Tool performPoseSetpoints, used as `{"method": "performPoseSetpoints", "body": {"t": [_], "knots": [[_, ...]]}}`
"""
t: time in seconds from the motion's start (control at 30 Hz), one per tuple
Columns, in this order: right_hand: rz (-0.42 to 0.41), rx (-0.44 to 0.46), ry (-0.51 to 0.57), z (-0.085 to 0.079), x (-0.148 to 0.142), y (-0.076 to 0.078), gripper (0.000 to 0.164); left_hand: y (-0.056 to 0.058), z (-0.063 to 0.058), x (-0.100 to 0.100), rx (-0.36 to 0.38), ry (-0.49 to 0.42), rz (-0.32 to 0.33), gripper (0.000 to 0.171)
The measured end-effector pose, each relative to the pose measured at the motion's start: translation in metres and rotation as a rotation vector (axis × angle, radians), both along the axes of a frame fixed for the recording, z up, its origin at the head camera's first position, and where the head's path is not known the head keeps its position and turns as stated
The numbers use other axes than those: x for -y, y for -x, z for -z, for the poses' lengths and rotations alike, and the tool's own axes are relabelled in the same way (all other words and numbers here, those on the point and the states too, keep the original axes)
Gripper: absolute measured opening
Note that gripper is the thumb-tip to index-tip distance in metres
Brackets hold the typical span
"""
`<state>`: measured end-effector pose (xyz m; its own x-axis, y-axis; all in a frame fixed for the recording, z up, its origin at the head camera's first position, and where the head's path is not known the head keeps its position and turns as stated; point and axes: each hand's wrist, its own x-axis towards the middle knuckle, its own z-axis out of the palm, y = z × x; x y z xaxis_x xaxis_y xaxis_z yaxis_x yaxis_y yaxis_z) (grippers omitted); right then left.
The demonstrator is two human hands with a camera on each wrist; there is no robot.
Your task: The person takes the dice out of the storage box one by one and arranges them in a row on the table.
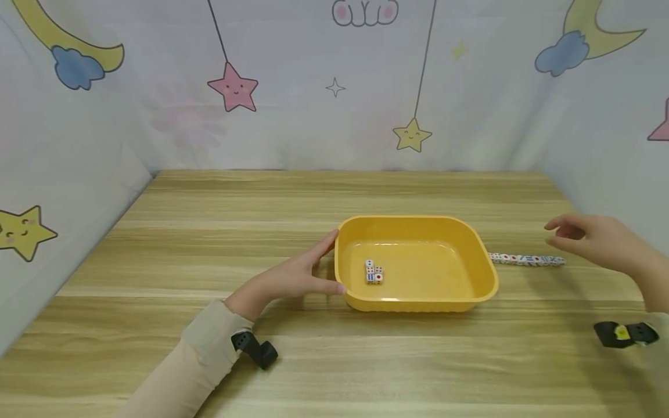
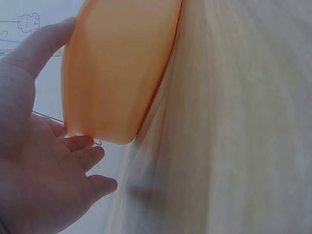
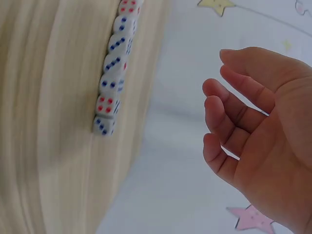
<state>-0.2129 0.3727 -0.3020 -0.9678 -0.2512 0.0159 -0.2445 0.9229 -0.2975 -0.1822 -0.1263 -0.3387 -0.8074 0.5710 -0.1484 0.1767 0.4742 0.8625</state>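
Note:
A yellow plastic tub (image 1: 418, 302) stands on the table with several white dice (image 1: 374, 273) lying together at its left side. My left hand (image 1: 292, 276) grips the tub's left end, thumb at the near corner and fingers at the far one. The left wrist view shows the fingertips on the outside of the tub (image 2: 117, 73). Along the table runs a row of dice (image 1: 528, 260), starting beside the tub's right wall. Above the row's right end hovers my right hand (image 1: 601, 241), fingers loosely bent, holding nothing. In the right wrist view it is apart from the dice row (image 3: 113, 73).
The wooden table (image 1: 219, 232) is bordered by a white curtain (image 1: 292, 133) printed with stars and moons at the back and both sides. A black strap (image 1: 256, 348) is on the left wrist, another strap (image 1: 624, 334) on the right.

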Motion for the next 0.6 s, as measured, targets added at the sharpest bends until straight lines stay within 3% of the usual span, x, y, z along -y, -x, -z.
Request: {"method": "performPoseSetpoints", "body": {"t": [0.13, 0.23, 0.37, 0.6], "knots": [[-0.016, -0.015, -0.013, -0.006, 0.019, -0.003, 0.037, -0.007, -0.011, -0.003, 0.032, -0.025, 0.015, 0.102], [-0.073, -0.043, 0.007, -0.012, 0.035, -0.005, 0.031, -0.010, -0.017, -0.003, 0.043, -0.030, 0.020, 0.102], [-0.183, -0.089, 0.020, -0.022, 0.060, -0.007, 0.027, -0.011, -0.018, -0.003, 0.036, -0.036, 0.020, 0.101], [-0.254, -0.103, 0.006, -0.036, 0.099, -0.009, 0.021, -0.011, -0.017, -0.004, 0.011, -0.025, -0.002, 0.102]]}}
